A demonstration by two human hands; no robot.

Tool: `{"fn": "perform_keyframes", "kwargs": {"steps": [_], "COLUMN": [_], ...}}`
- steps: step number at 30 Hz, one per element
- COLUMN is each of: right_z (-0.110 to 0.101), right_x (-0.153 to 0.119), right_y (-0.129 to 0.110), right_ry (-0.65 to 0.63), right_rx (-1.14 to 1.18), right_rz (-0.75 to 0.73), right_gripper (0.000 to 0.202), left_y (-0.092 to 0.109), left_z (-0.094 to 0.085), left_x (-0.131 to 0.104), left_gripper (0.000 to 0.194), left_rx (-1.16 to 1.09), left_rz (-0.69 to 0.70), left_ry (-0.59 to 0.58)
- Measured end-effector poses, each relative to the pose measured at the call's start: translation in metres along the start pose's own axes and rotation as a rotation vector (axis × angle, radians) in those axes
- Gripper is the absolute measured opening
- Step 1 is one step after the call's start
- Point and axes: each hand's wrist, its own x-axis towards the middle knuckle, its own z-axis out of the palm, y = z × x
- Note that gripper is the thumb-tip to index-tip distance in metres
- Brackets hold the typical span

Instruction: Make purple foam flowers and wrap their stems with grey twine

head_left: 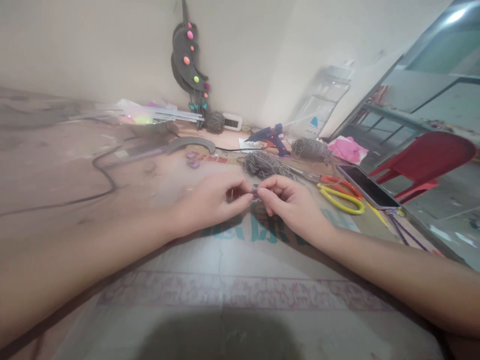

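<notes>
Hands: We are seeing the left hand [221,195] and the right hand [290,200] meeting over the tabletop, apparently at a step of fine fingertip handling.
Grip: Both pinches are looking narrow, thumb against finger, and are holding one thing between them.
Small piece: The small purplish piece [255,192] is sitting between the two sets of fingertips; it is perhaps yarn or felt, but blur is keeping us from telling.
Fingertips: We are judging that the next move is calling for light, even pressure and steady wrists.
Yarn: Just beyond the hands, a loose grey yarn bundle [266,165] is lying near the scissors [324,180], whose handles are showing red and yellow.
Tabletop: We are looking across a printed sheet [281,292] covering the near surface, while a glue gun [275,137], a second skein [310,149] and a phone [369,187] are resting farther out.
Wall: A grey crescent ornament [180,75] with bright dots is hanging there, and a clear bottle [324,100] is standing close by.
Room: At right, beyond the table, we are glimpsing a red chair [431,160] on the floor.
</notes>
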Motion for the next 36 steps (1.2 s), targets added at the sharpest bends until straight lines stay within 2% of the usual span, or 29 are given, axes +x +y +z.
{"fn": "perform_keyframes", "kwargs": {"steps": [4, 13, 21, 36], "right_z": [0.0, -0.002, -0.015, -0.012], "right_x": [0.001, -0.001, 0.011, 0.009], "right_y": [0.001, 0.003, 0.014, 0.011], "right_ry": [0.007, -0.004, 0.147, 0.086], "right_rx": [-0.022, 0.074, 0.032, 0.005], "right_rz": [0.0, -0.016, -0.028, -0.014], "right_gripper": [0.022, 0.04, 0.018, 0.017], "left_y": [-0.002, -0.002, -0.006, -0.009], "left_z": [0.001, -0.001, -0.002, -0.002], "left_x": [-0.001, 0.003, 0.005, 0.008], "left_gripper": [0.011, 0.015, 0.016, 0.017], "left_rx": [-0.004, -0.024, -0.066, -0.038], "left_rz": [0.017, -0.046, -0.125, -0.113], "left_ry": [-0.001, 0.032, 0.062, 0.073]}}
